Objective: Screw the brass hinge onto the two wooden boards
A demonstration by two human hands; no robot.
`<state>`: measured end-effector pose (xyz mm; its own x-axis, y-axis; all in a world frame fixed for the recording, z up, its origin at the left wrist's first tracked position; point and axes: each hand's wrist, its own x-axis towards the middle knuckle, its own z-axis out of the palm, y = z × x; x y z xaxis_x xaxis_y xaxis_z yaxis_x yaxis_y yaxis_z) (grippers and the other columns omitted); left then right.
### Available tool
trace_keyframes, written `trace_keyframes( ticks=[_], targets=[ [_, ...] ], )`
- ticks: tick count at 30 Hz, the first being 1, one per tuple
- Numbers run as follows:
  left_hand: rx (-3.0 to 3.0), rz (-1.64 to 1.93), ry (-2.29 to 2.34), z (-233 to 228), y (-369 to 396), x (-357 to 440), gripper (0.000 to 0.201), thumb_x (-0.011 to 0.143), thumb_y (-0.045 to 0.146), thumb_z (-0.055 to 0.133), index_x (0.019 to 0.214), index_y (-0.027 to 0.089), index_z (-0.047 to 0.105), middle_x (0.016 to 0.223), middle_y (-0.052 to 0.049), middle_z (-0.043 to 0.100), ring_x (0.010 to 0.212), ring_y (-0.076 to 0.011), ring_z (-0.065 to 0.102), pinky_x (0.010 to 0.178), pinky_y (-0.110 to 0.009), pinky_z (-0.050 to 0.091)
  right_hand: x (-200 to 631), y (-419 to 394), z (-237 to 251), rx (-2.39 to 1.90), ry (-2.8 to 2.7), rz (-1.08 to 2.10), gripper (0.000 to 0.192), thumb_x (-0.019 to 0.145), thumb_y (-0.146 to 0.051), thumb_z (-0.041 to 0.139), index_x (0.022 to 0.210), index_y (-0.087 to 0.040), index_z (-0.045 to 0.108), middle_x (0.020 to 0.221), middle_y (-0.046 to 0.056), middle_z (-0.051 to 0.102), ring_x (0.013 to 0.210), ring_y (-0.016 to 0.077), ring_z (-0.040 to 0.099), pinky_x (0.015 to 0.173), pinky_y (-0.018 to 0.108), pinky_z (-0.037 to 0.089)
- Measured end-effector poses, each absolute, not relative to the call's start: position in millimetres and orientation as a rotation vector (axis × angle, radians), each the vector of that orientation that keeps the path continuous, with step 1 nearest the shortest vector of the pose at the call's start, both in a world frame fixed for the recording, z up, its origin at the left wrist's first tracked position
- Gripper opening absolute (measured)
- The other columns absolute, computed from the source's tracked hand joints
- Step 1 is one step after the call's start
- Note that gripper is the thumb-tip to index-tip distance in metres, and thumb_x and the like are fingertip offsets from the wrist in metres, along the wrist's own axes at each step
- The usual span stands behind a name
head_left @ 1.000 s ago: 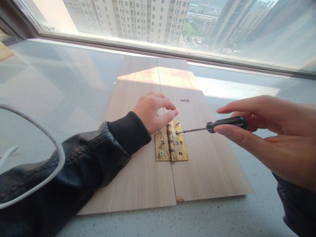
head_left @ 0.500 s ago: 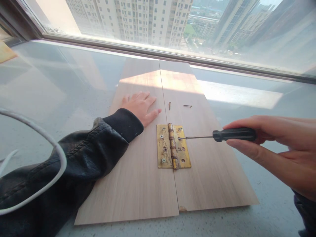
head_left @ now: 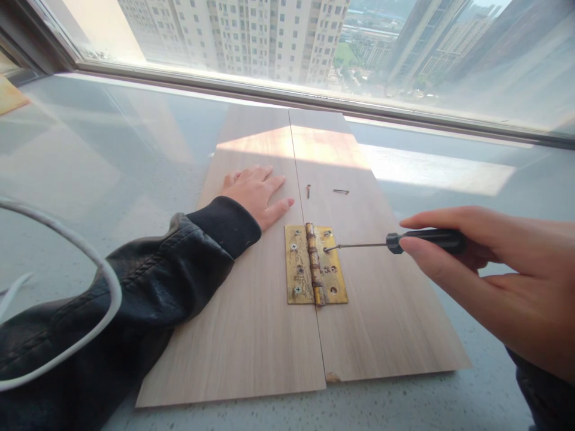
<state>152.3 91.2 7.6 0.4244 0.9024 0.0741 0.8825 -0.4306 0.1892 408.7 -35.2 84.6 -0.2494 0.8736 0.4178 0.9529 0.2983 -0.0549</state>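
My right hand (head_left: 503, 275) fingers grip the screwdriver (head_left: 395, 241); I'd keep its tip seated square in the hinge (head_left: 315, 272) screw while my left hand (head_left: 254, 193), fingers spread, presses the board (head_left: 251, 323) flat.

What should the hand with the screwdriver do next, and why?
Probably twist the black-handled screwdriver in place. Its tip already sits at a screw in the right leaf of the brass hinge, the right hand grips the handle, and the left hand lies flat on the left pale wooden board, steadying it. Two loose screws lie above the hinge.
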Motion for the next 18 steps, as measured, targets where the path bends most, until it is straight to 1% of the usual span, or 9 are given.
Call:
trace_keyframes(
  ticks=[1, 5, 9, 11, 13, 16, 18],
  targets=[
    [2.544, 0.249, 1.605, 7.7, 91.3, 152.1, 0.058, 0.097, 0.052, 0.038, 0.143, 0.020, 0.052, 0.155, -0.013, 0.042, 0.144, -0.0340, 0.036, 0.114, -0.059, 0.027, 408.4, -34.6, 85.0, -1.635, -2.214, -0.290, 0.030, 0.088, -0.061, 0.053, 0.095, -0.035, 0.067, 0.065, -0.006, 0.064, 0.051, 0.0129, 0.056, 0.051, 0.032, 0.041],
    [2.529, 0.238, 1.614, 8.6, 91.5, 152.3, 0.058, 0.096, 0.053, 0.040, 0.143, 0.020, 0.051, 0.155, -0.013, 0.042, 0.144, -0.0341, 0.035, 0.114, -0.059, 0.026, 409.4, -34.1, 87.0, -1.588, -2.231, -0.157, 0.028, 0.089, -0.060, 0.053, 0.097, -0.036, 0.065, 0.074, -0.006, 0.066, 0.055, 0.0122, 0.058, 0.050, 0.030, 0.044],
    [2.526, 0.221, 1.619, 9.8, 90.7, 153.2, 0.058, 0.096, 0.053, 0.041, 0.143, 0.021, 0.052, 0.156, -0.013, 0.041, 0.144, -0.0336, 0.035, 0.114, -0.059, 0.027, 416.9, -32.4, 84.2, -1.552, -2.233, -0.076, 0.026, 0.089, -0.051, 0.058, 0.110, -0.037, 0.064, 0.087, -0.005, 0.069, 0.065, 0.0122, 0.062, 0.052, 0.027, 0.046],
    [2.527, 0.222, 1.618, 10.0, 90.4, 153.2, 0.058, 0.096, 0.053, 0.041, 0.143, 0.021, 0.052, 0.156, -0.013, 0.041, 0.145, -0.0333, 0.034, 0.114, -0.059, 0.027, 419.8, -28.7, 80.7, -1.566, -2.219, -0.082, 0.024, 0.090, -0.051, 0.057, 0.108, -0.036, 0.064, 0.082, -0.005, 0.069, 0.060, 0.0112, 0.059, 0.052, 0.027, 0.045],
    [2.534, 0.231, 1.611, 9.8, 90.5, 153.0, 0.058, 0.096, 0.054, 0.040, 0.143, 0.021, 0.052, 0.155, -0.013, 0.041, 0.144, -0.0333, 0.035, 0.114, -0.059, 0.027, 419.0, -23.5, 77.1, -1.585, -2.218, -0.097, 0.025, 0.090, -0.054, 0.057, 0.101, -0.034, 0.066, 0.071, -0.006, 0.066, 0.051, 0.0100, 0.055, 0.050, 0.027, 0.045],
    [2.542, 0.248, 1.599, 8.9, 90.9, 152.8, 0.058, 0.096, 0.054, 0.041, 0.142, 0.021, 0.052, 0.155, -0.014, 0.042, 0.144, -0.0338, 0.035, 0.113, -0.060, 0.028, 412.2, -16.7, 75.1, -1.495, -2.352, -0.005, 0.031, 0.092, -0.055, 0.053, 0.087, -0.028, 0.067, 0.057, -0.006, 0.060, 0.042, 0.0090, 0.050, 0.043, 0.025, 0.041],
    [2.539, 0.265, 1.595, 7.8, 91.2, 152.8, 0.058, 0.096, 0.053, 0.041, 0.142, 0.020, 0.052, 0.155, -0.015, 0.041, 0.144, -0.0346, 0.035, 0.113, -0.060, 0.028, 409.0, -15.7, 77.9, -1.474, -2.385, 0.040, 0.036, 0.092, -0.058, 0.052, 0.083, -0.027, 0.067, 0.054, -0.006, 0.059, 0.042, 0.0097, 0.050, 0.041, 0.026, 0.039]
  ],
)
